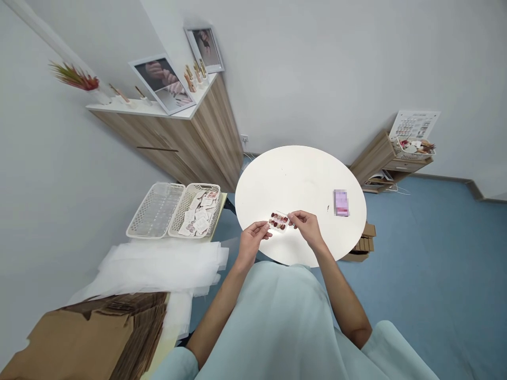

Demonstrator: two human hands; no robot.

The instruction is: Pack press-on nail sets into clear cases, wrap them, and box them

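Between my two hands is a small clear card of press-on nails (279,221), its rows of dark red and pale nails facing up. My left hand (252,240) pinches the card's left edge between thumb and fingers. At the opposite edge, the fingertips of my right hand (307,226) close on the card's right corner. The card is held over the near part of a round white table (293,174). A pink and lilac pack (341,202), blurred in the picture, lies on the table to the right of my right hand.
On my left stand a white basket of small cards (200,214) and a basket with clear plastic pieces (156,211). White sheets (150,266) and flattened cardboard (87,338) lie nearer. A wooden cabinet (209,137) flanks the table; cardboard boxes (362,245) sit by its right edge.
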